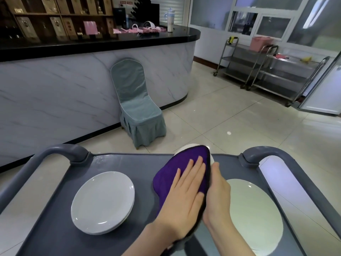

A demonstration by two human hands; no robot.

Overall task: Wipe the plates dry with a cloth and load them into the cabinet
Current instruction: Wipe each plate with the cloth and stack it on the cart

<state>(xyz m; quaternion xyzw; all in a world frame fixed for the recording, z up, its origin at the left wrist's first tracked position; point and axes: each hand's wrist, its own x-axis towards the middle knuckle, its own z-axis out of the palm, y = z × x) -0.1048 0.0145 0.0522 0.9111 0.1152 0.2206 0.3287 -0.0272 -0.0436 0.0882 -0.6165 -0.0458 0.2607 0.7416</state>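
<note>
Though no cabinet shows for certain, the biggest item is the white marble-look bar counter w/ black top (55, 85) across the floor. Two steel-tube service trolleys (276, 71) stand off to the right & a grey-green covered banquet chair (136, 100) sits against the counter.

Nearer, the grey plastic trolley worktop (144, 167) carries the task's things:
- a stack of round white plates (103, 200) on its left part
- a single round white plate (254, 209) lying flat on its right part
- btw them, a third round white plate (188, 146) held on edge, mostly hidden by the purple microfibre cloth (169, 178)

The left hand (184, 196) lies flat on the cloth, fingers straight, pressing it onto the plate's face. The right hand (217, 193) grips that plate by its rim, thumb up along the edge; its other fingers are hidden.

Step in hand, prob.: drying this plate's face. To do it well:
- Hold the rim firmly so the plate can't slip or roll.
- Sweep the cloth in circles out to the rim.
- Turn the plate & do the back + foot ring, where water tends to sit.
- Work over the worktop in case it drops.

Which pile is already dry, can't tell.

Writing: the red wall signs (126, 2) & the labels on the boxes in the dark shelves (55, 15) are too small to read; no brand legible.
</note>
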